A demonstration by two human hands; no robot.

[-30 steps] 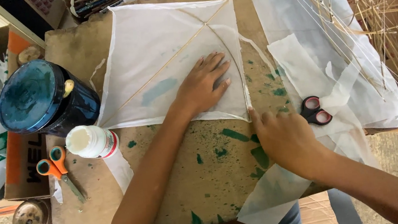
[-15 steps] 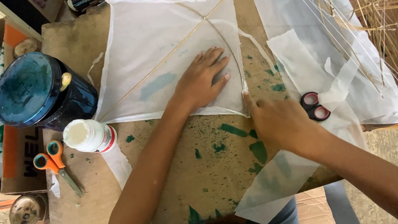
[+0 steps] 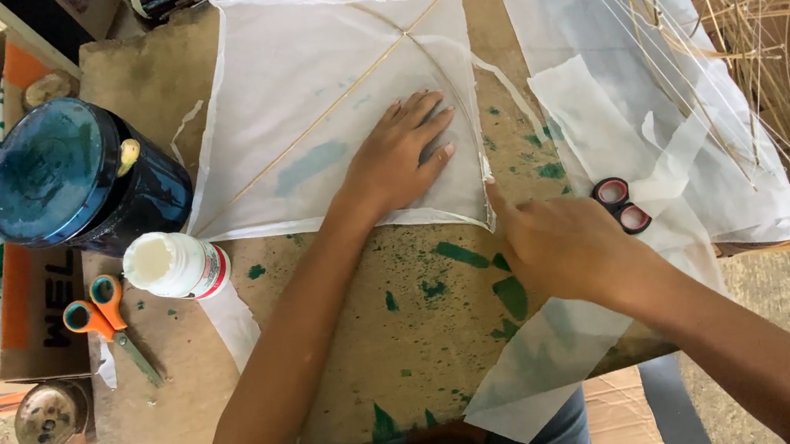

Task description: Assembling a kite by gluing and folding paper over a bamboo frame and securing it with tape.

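The left hand (image 3: pixel 397 156) lies open and flat on the white diamond-shaped paper kite (image 3: pixel 321 111) on the brown paint-flecked table (image 3: pixel 411 351), while the right hand (image 3: pixel 558 242), fingers curled, pinches the kite's lower right corner.

Both forearms bare, no sleeves or rings showing — dark blue-grey trousers (image 3: pixel 542 440) below.

A makeshift craft workshop: paint-stained board (image 3: pixel 411 351), bamboo sticks (image 3: pixel 776 55), tissue paper sheets (image 3: pixel 595 47), glue bottle (image 3: pixel 175 266).
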